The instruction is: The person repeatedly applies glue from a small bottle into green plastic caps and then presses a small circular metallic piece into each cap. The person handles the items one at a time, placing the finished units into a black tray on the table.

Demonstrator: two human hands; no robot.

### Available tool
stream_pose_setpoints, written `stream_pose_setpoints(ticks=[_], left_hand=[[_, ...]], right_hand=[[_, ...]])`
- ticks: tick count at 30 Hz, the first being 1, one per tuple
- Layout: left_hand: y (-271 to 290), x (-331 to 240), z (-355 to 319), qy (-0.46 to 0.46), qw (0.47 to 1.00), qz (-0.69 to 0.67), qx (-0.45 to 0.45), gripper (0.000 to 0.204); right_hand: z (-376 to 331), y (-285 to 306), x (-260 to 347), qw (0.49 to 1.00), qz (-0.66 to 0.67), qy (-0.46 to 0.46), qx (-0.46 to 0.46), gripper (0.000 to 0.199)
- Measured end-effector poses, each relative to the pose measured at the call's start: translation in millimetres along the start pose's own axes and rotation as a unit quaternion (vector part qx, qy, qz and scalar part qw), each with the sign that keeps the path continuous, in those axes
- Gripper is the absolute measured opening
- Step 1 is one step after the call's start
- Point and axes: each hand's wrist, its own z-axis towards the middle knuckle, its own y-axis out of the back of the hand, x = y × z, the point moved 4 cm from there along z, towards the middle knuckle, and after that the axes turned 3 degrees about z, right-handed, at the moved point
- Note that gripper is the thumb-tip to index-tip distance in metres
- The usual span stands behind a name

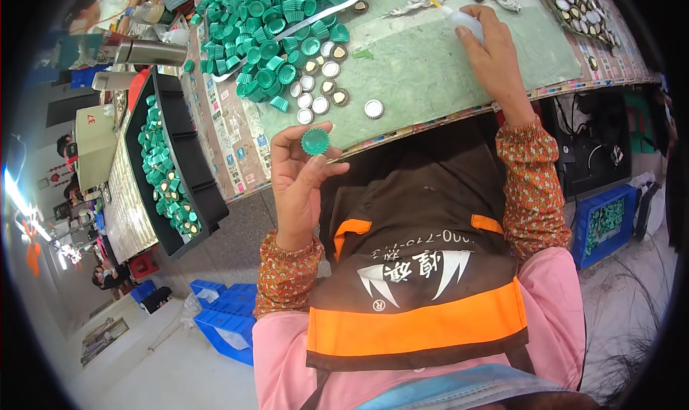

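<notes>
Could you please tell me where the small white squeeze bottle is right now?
In the head view, the white squeeze bottle is in the right hand, on the green mat, upper right.

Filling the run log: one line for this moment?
left hand: holds green cap | right hand: grips white squeeze bottle | green mat: loose caps

The bench (438, 65) has a pale green mat on top, and its edge is covered with small printed stickers. Beside it on the left stands a long black tray rack (188, 167). The floor (172, 367) is light grey concrete. Blue plastic crates (224, 317) lie on it at the lower left, and another blue crate (601, 227) stands at the right. Bright light comes from the far left side.
</notes>
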Motion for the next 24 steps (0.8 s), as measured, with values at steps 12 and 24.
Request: stream_pose_setpoints(ticks=[12, 24], left_hand=[[16, 7, -5, 0.046, 0.999, -0.018, -0.018, 0.044], [13, 9, -9, 0.068, 0.998, -0.003, -0.008, 0.045]], right_hand=[[-7, -10, 55, 0.977, -0.143, 0.161, 0.007, 0.022], [-63, -63, 106, 0.957, -0.022, 0.237, 0.167, 0.014]])
